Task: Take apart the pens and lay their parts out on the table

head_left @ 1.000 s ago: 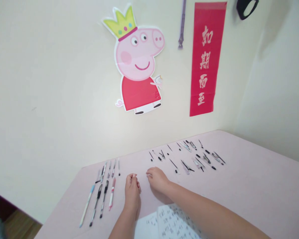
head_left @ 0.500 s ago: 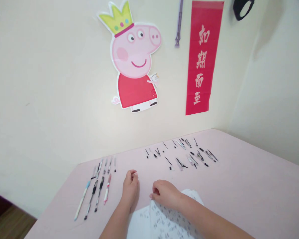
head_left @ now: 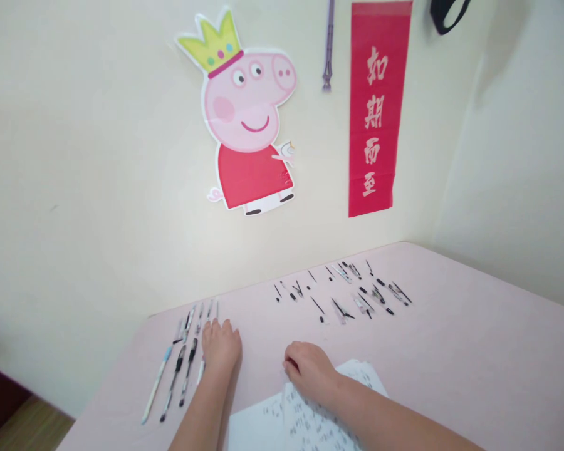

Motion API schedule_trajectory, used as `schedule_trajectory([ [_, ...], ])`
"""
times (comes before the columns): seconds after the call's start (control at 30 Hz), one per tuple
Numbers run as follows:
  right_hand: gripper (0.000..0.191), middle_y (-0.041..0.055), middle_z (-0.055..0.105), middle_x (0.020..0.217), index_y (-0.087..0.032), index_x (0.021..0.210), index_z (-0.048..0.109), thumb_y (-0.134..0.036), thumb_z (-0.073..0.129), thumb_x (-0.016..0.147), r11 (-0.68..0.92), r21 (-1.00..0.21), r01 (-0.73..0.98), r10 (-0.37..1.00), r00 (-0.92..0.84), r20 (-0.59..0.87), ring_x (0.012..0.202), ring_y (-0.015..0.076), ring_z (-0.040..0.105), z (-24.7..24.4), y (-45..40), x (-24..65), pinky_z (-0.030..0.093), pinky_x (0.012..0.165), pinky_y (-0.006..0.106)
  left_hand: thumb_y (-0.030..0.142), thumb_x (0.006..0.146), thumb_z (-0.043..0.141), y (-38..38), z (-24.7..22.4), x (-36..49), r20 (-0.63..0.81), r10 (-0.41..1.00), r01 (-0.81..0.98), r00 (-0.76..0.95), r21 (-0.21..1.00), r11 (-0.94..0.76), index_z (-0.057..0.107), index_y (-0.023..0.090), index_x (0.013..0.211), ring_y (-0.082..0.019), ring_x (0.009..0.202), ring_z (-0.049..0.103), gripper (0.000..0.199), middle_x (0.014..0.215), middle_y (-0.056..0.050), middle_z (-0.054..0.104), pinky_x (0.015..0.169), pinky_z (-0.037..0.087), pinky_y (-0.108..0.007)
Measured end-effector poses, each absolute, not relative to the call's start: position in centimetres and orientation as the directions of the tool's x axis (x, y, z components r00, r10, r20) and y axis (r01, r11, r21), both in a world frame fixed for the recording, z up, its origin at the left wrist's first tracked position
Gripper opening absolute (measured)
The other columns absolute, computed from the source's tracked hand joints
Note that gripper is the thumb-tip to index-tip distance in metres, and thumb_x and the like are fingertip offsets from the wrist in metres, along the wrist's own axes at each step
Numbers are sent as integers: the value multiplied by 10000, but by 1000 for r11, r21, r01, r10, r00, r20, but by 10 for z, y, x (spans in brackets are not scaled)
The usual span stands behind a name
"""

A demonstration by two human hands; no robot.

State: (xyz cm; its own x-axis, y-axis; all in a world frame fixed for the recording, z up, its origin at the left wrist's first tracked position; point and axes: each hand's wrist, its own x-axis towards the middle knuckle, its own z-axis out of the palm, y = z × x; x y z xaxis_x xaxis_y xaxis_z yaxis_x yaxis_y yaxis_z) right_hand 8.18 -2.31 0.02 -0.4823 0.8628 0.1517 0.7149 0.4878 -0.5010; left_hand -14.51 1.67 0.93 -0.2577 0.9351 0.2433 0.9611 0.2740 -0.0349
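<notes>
My left hand [head_left: 222, 346] is over the right end of the pens on the left of the pink table, its fingers bent downward. It covers most of a pink and white pen [head_left: 201, 371]; whether it grips that pen is hidden. My right hand [head_left: 310, 369] rests by the top edge of the written sheets [head_left: 317, 421], fingers curled together; anything inside them cannot be made out. Left of my left hand lie a light blue pen [head_left: 156, 383] and two black-gripped pens [head_left: 172, 383], [head_left: 188, 372].
Several thin pens [head_left: 200, 318] stand in a row behind the larger ones. Toward the back of the pink table [head_left: 451, 351] lie many separate pen parts [head_left: 342, 310]. The wall behind bears a pig cutout [head_left: 254, 175] and a red banner [head_left: 375, 144].
My left hand has moved left from the middle of the table onto the pens, covering much of the pink and white one. My right hand has hardly moved. The view has shifted slightly.
</notes>
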Motion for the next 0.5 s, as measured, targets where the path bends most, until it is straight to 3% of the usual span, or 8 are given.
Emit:
schedule_trajectory([
  [0.13,181,33,650,854,-193,849,631,-212,454,815,482,-537,692,863,-480,156,788,161,565,0,-21,83,340,680,243,383,815,368,24,6,-149,311,911,925,-271,-177,336,648,80,983,-363,1179,412,446,1098,-200,612,980,205,-456],
  [0.3,203,35,652,883,-201,887,631,-222,438,827,497,-544,676,853,-495,164,801,160,568,1,-21,85,350,713,245,362,832,320,25,8,-146,297,930,930,-215,-227,288,691,72,899,-340,1169,433,475,1030,-193,649,1012,153,-445],
  [0.5,219,43,653,900,-197,910,632,-224,429,831,490,-540,684,856,-496,149,824,165,571,2,-21,85,354,731,245,225,801,393,18,16,-136,232,962,953,-142,-231,197,712,131,805,-293,1089,500,332,905,-161,685,1010,178,-430],
])
